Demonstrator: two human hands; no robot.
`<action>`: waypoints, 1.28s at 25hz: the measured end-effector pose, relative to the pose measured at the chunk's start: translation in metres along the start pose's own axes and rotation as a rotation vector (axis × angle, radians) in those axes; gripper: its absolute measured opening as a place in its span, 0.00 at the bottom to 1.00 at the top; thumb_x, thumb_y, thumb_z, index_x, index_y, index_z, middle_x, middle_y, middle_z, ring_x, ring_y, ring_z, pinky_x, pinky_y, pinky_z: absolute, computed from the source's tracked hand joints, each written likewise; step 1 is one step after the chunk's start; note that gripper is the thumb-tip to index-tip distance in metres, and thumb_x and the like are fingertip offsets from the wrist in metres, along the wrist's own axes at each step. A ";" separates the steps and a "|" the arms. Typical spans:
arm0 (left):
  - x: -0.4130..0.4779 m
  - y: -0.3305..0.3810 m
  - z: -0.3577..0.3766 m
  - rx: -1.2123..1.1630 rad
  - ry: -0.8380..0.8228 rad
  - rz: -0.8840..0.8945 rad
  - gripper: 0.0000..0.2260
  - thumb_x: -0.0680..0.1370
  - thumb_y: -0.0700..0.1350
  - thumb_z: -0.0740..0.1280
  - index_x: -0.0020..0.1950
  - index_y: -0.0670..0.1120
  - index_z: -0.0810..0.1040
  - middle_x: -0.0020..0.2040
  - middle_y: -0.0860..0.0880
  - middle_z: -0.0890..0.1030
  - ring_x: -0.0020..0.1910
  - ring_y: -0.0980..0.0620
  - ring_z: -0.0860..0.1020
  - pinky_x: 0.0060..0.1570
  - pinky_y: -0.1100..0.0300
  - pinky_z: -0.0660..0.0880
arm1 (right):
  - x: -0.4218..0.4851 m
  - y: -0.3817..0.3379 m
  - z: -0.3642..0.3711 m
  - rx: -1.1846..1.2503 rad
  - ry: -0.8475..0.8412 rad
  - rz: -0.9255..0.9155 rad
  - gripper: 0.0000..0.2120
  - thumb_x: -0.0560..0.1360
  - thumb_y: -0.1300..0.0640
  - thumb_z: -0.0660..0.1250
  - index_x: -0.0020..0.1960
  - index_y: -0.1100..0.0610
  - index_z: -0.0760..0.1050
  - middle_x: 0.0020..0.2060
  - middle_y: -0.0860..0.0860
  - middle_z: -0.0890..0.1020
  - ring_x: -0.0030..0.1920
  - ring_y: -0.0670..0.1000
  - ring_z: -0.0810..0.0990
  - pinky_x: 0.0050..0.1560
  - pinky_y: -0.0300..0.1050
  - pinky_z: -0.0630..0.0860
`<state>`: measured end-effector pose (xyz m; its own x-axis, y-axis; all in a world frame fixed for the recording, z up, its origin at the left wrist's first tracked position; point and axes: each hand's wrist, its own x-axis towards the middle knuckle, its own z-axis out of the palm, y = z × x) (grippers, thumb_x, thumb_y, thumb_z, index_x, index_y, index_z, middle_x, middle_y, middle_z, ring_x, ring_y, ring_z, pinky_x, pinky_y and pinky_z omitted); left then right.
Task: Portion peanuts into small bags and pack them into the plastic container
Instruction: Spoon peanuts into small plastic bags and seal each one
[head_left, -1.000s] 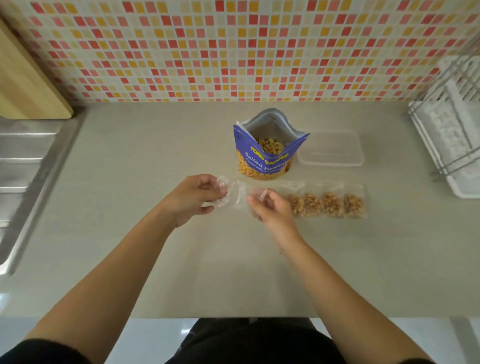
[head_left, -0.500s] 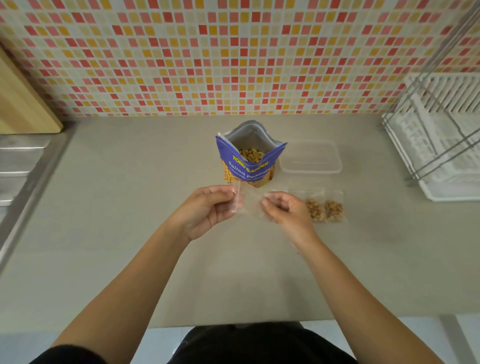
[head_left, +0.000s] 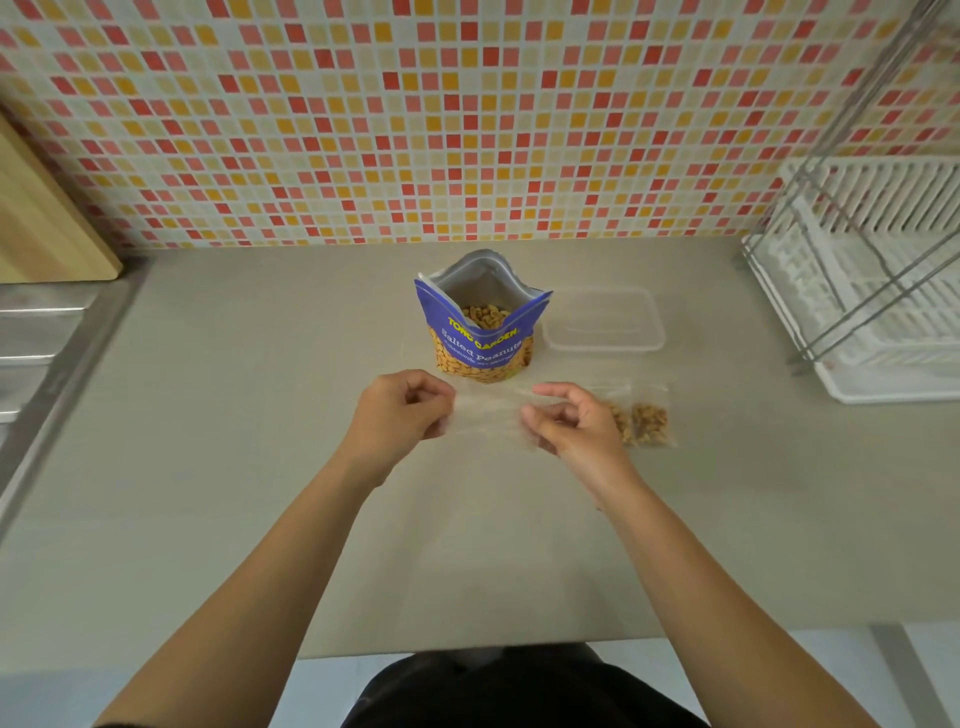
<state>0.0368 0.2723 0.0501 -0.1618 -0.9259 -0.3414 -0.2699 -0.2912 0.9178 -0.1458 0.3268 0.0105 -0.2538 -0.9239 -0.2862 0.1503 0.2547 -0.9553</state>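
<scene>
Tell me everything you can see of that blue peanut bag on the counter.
The peanut bag is a blue stand-up pouch, silvery inside, lettered in yellow and white, "Salted Peanuts". Its lower front shows peanuts. It stands upright on the beige counter, mouth open, peanuts visible within. The clear container sits close at its right.

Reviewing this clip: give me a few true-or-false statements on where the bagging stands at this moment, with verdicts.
1. The left hand and the right hand both pinch one clear small bag between them. True.
2. The peanut pouch is sealed shut. False: its top gapes open, with peanuts showing inside.
3. The plastic container already has portions packed in it. False: it looks empty; the filled bags lie on the counter beside the right hand.
4. The plastic container stands right of the peanut pouch. True.
</scene>
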 end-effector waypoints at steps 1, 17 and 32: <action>0.000 -0.001 -0.001 0.073 0.041 0.017 0.07 0.72 0.32 0.65 0.39 0.41 0.80 0.29 0.46 0.75 0.24 0.55 0.73 0.33 0.64 0.77 | 0.000 -0.002 -0.001 0.022 -0.009 0.005 0.10 0.73 0.65 0.68 0.51 0.53 0.74 0.28 0.46 0.81 0.33 0.42 0.81 0.41 0.39 0.78; -0.002 0.016 0.010 0.120 -0.030 0.027 0.03 0.71 0.35 0.69 0.41 0.41 0.81 0.30 0.46 0.79 0.25 0.59 0.77 0.30 0.69 0.76 | -0.002 -0.038 0.015 -1.034 -0.196 -0.617 0.38 0.61 0.41 0.76 0.67 0.52 0.69 0.64 0.46 0.74 0.63 0.47 0.71 0.62 0.38 0.65; 0.004 0.022 0.017 0.168 -0.006 0.094 0.05 0.71 0.35 0.67 0.39 0.44 0.80 0.31 0.47 0.79 0.27 0.57 0.76 0.33 0.66 0.77 | 0.010 -0.038 0.012 -0.925 -0.075 -0.658 0.26 0.61 0.46 0.77 0.56 0.52 0.77 0.51 0.47 0.80 0.51 0.49 0.78 0.51 0.40 0.72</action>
<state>0.0140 0.2665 0.0653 -0.1992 -0.9456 -0.2572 -0.4080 -0.1586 0.8991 -0.1426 0.3044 0.0444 0.0399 -0.9630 0.2666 -0.7619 -0.2020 -0.6154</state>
